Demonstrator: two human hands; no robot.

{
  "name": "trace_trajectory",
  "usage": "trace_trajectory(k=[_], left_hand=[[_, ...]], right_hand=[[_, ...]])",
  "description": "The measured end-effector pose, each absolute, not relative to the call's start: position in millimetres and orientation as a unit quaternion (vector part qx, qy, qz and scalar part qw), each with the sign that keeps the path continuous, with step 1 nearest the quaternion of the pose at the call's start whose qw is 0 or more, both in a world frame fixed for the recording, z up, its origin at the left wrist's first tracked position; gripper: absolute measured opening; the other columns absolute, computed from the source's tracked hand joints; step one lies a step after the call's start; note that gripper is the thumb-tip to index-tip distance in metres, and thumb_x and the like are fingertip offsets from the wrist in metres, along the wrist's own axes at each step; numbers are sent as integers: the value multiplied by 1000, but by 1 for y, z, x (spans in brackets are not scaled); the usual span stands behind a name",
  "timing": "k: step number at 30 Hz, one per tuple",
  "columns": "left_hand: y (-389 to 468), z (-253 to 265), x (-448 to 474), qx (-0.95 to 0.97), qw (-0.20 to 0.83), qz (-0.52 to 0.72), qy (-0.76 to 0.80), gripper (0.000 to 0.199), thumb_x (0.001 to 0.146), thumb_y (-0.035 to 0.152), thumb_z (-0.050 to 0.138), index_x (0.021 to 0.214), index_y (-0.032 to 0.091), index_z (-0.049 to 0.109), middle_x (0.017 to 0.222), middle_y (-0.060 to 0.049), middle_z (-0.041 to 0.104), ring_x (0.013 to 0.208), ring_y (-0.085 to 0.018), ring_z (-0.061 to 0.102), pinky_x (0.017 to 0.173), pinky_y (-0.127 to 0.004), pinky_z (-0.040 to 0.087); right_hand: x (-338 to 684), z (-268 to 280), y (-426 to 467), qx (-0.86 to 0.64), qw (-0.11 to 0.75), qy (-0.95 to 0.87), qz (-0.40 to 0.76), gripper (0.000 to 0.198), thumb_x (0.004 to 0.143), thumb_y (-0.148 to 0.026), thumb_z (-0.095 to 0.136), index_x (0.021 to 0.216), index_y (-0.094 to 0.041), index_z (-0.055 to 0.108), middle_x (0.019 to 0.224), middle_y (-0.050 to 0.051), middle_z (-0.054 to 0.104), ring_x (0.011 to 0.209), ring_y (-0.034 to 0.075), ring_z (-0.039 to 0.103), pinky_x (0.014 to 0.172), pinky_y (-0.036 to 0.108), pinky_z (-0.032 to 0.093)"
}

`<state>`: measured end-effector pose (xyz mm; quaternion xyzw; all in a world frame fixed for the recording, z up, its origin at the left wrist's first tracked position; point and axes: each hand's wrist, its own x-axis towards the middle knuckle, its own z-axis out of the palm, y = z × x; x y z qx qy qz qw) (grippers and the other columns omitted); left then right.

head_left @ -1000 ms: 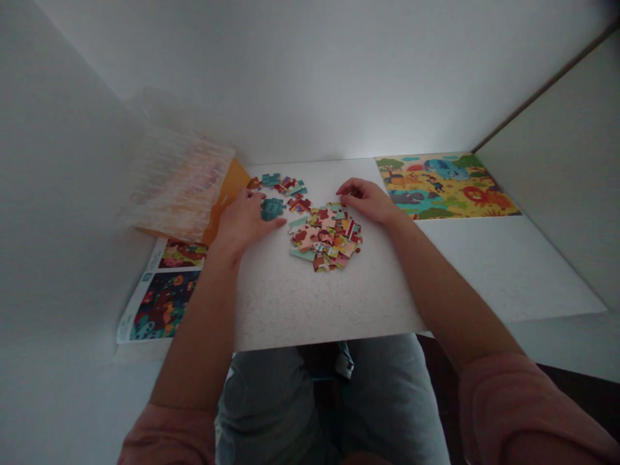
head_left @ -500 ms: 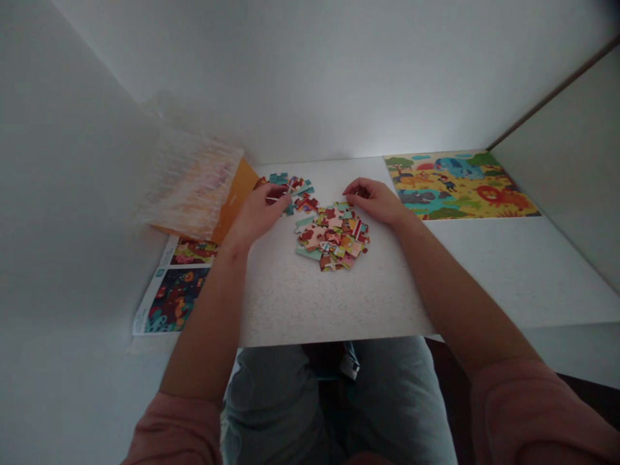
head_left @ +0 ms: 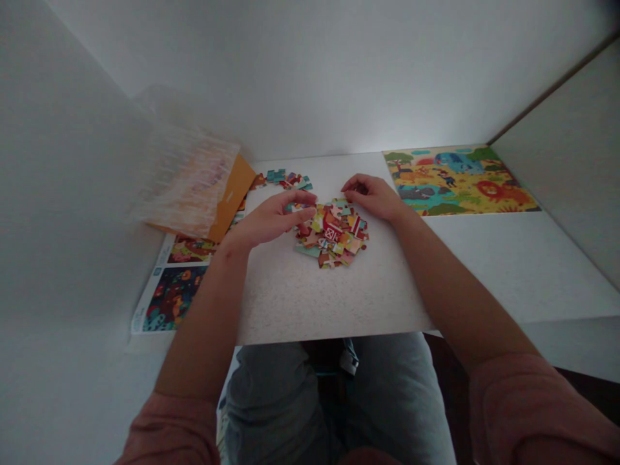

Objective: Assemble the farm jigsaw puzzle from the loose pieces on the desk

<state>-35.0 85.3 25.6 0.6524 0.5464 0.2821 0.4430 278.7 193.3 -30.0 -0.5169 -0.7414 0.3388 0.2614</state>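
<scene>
Jigsaw puzzle pieces [head_left: 343,244] lie in a loose heap at the middle of the table. On top of them a piece with a red barn picture [head_left: 332,232] shows face up. My left hand [head_left: 274,221] reaches over the heap's left edge, thumb and fingers apart, holding nothing that I can see. Curled at the heap's far right edge is my right hand [head_left: 372,197], its fingertips drawn together; whatever they may pinch is hidden. A smaller group of puzzle pieces [head_left: 278,176] lies beyond my left hand, which partly covers it.
A colourful animal picture [head_left: 460,184] lies flat at the back right. To the left, a clear plastic bag [head_left: 186,184] rests on an orange folder or envelope [head_left: 235,187]. Below it lies a printed picture sheet [head_left: 174,294]. White walls [head_left: 310,77] close off the back and left.
My left hand has moved right from the smaller group to the large heap, and its fingers have spread. The red barn piece now shows on the heap. My right hand stays almost still.
</scene>
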Motion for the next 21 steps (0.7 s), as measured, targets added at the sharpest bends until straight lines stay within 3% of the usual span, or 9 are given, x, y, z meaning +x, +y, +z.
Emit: trace_trajectory(k=[2, 4, 7, 11, 15, 18, 21], left_hand=[[88, 23, -40, 648, 332, 285, 623, 35, 117, 37, 81, 150, 26, 86, 166, -12, 84, 101, -24, 85, 101, -47, 75], [91, 19, -48, 641, 211, 262, 690, 37, 115, 32, 83, 152, 26, 84, 169, -16, 81, 124, -31, 86, 121, -52, 72], [93, 12, -59, 639, 140, 207, 727, 48, 112, 36, 92, 157, 23, 81, 178, -20, 72, 148, -38, 80, 137, -54, 63], [92, 4, -63, 639, 147, 196, 729, 44, 110, 37, 99, 145, 18, 81, 173, -22, 74, 143, -36, 78, 125, -45, 63], [92, 3, -62, 629, 153, 222, 729, 40, 100, 29, 108, 127, 23, 79, 146, -14, 86, 135, -36, 79, 117, -46, 64], [94, 9, -59, 616, 148, 264, 727, 34, 98, 24, 104, 118, 29, 77, 129, -8, 89, 119, -35, 85, 113, -53, 67], [92, 17, -54, 651, 193, 298, 671, 23, 103, 36, 100, 115, 30, 81, 120, -4, 90, 95, -27, 81, 100, -48, 68]], right_hand=[[278, -30, 193, -519, 259, -740, 339, 11, 105, -32, 81, 113, -34, 89, 117, 8, 95, 112, 38, 85, 109, 57, 70], [278, -30, 193, -523, 254, -742, 334, 11, 105, -34, 81, 113, -34, 89, 117, 8, 95, 113, 38, 85, 108, 56, 70], [279, -29, 193, -524, 250, -745, 327, 12, 104, -38, 84, 114, -35, 89, 117, 8, 95, 113, 38, 85, 107, 57, 71], [278, -27, 192, -526, 253, -741, 333, 10, 103, -42, 86, 111, -36, 88, 115, 8, 95, 113, 39, 85, 108, 58, 72], [277, -26, 190, -531, 251, -738, 331, 6, 104, -39, 86, 110, -36, 88, 114, 8, 94, 114, 39, 84, 108, 58, 70], [279, -27, 192, -528, 248, -742, 329, 7, 105, -34, 84, 111, -35, 88, 115, 9, 94, 113, 39, 84, 107, 57, 69], [282, -32, 196, -510, 254, -751, 333, 8, 105, -36, 84, 111, -34, 88, 113, 9, 94, 110, 38, 83, 103, 55, 69]])
